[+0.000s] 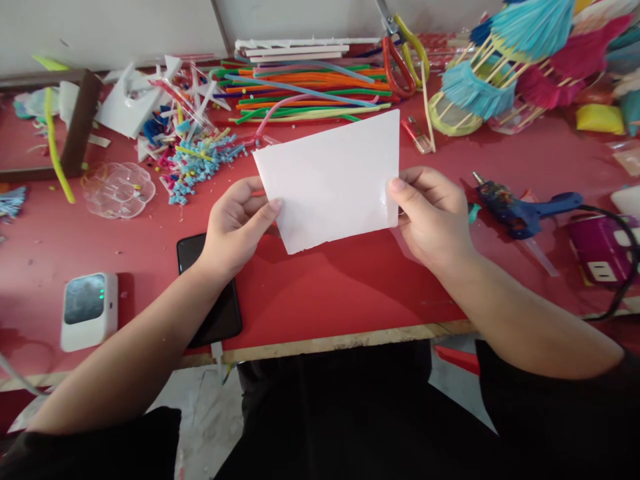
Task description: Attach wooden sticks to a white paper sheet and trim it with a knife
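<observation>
A white rectangular sheet, perhaps card or foam board (333, 183), is held up over the red table, slightly tilted. My left hand (239, 223) pinches its left edge, thumb on the front face and fingers behind. On the opposite edge my right hand (433, 210) grips it the same way, the thumb pressing near a small shiny patch. The sheet's lower edge looks a little rough. Its back and most of my fingertips are hidden. Beneath my left wrist lies a black phone (217, 313) with a white cable plugged in.
Colourful pipe cleaners (310, 90) lie behind the sheet, with scissors (397, 57) beside them. A blue glue gun (525, 207) rests at right near a purple power block (603, 250). Blue clippings (195, 160), a clear dish (119, 190) and a white device (90, 310) occupy the left. Paper-and-stick crafts (480, 90) stand back right.
</observation>
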### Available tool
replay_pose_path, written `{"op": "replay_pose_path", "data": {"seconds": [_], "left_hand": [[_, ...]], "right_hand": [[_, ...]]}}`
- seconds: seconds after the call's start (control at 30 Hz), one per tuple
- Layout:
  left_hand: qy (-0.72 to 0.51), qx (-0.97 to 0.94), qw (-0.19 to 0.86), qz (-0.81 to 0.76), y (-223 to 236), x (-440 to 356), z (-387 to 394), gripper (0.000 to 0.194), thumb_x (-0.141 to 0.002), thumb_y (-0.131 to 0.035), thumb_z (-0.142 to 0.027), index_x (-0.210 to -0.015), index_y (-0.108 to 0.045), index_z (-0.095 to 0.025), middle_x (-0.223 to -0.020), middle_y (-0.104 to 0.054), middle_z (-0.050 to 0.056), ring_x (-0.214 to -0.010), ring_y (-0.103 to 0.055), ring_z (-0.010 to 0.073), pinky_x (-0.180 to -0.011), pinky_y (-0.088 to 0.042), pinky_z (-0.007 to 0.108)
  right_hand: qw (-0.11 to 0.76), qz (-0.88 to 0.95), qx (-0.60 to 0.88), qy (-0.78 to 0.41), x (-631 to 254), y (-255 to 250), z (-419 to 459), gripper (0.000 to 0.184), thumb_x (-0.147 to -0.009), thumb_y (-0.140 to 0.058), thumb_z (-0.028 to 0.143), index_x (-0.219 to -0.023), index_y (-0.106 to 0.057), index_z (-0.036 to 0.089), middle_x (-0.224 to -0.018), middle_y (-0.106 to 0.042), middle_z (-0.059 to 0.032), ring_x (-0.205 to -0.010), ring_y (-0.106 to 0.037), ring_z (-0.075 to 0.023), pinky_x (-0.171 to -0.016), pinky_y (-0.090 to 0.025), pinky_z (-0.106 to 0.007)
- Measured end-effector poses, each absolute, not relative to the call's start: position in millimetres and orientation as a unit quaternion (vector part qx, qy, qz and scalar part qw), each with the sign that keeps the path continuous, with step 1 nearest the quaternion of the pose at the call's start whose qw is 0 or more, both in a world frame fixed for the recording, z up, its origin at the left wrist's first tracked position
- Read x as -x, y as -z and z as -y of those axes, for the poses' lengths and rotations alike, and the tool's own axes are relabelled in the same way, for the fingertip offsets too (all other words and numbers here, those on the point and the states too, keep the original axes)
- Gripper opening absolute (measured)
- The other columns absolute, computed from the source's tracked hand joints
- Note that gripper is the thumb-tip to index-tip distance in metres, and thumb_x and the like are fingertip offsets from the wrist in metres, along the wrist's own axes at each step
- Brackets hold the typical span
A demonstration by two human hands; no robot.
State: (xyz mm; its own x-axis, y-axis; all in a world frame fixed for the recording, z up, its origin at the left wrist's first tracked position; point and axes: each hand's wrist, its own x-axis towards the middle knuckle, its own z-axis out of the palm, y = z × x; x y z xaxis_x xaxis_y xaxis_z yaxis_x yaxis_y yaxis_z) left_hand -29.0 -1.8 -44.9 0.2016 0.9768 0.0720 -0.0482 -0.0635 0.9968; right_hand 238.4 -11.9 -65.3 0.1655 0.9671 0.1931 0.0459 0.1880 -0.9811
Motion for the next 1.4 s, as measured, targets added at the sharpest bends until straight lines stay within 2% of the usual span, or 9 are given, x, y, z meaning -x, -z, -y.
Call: {"op": "replay_pose_path", "data": {"seconds": [0.6,0.93,1.17,1.3,1.4], "left_hand": [[-0.470,-0.560,0.532,-0.426,45.7,29.6,1.3,0.035,-0.084,-0.074,-0.040,-0.112,-0.065,-0.022,-0.097,-0.077,0.005,-0.085,-0.074,0.0231,-0.066,-0.064,0.033],[-0.473,-0.570,0.524,-0.420,47.2,29.8,1.0,0.036,-0.083,-0.074,-0.033,-0.116,-0.062,-0.022,-0.102,-0.076,0.006,-0.090,-0.073,0.0227,-0.068,-0.064,0.032],[-0.478,-0.532,0.552,-0.429,45.0,29.8,-0.2,0.035,-0.087,-0.069,-0.049,-0.112,-0.061,-0.026,-0.106,-0.073,0.006,-0.099,-0.072,0.0260,-0.067,-0.064,0.034],[-0.489,-0.512,0.557,-0.434,42.3,28.7,-0.2,0.035,-0.086,-0.066,-0.057,-0.106,-0.063,-0.027,-0.105,-0.073,0.005,-0.100,-0.072,0.0253,-0.066,-0.062,0.032],[-0.482,-0.508,0.565,-0.435,40.6,29.1,-0.7,0.039,-0.087,-0.063,-0.060,-0.106,-0.065,-0.026,-0.099,-0.074,0.004,-0.092,-0.073,0.0221,-0.060,-0.059,0.027]], "right_hand": [[0.577,0.542,0.494,-0.361,-239.2,69.0,10.7,0.020,-0.086,-0.070,0.048,-0.086,-0.063,0.029,-0.077,-0.065,0.0003,-0.078,-0.067,-0.0191,-0.072,-0.057,-0.039],[0.588,0.520,0.492,-0.377,-239.2,67.0,11.2,0.022,-0.081,-0.076,0.049,-0.083,-0.066,0.029,-0.076,-0.064,0.0005,-0.074,-0.064,-0.0180,-0.071,-0.054,-0.038],[0.587,0.512,0.499,-0.380,-237.1,64.9,11.8,0.022,-0.080,-0.076,0.049,-0.083,-0.067,0.029,-0.077,-0.063,0.0012,-0.076,-0.064,-0.0187,-0.074,-0.054,-0.039],[0.577,0.511,0.510,-0.382,-237.5,62.9,13.3,0.021,-0.078,-0.076,0.048,-0.080,-0.068,0.029,-0.077,-0.063,0.0012,-0.070,-0.061,-0.0169,-0.065,-0.053,-0.035],[0.555,0.532,0.519,-0.373,-238.7,61.3,15.7,0.017,-0.081,-0.072,0.044,-0.076,-0.067,0.028,-0.072,-0.060,0.0011,-0.064,-0.057,-0.0157,-0.058,-0.050,-0.033]]}}
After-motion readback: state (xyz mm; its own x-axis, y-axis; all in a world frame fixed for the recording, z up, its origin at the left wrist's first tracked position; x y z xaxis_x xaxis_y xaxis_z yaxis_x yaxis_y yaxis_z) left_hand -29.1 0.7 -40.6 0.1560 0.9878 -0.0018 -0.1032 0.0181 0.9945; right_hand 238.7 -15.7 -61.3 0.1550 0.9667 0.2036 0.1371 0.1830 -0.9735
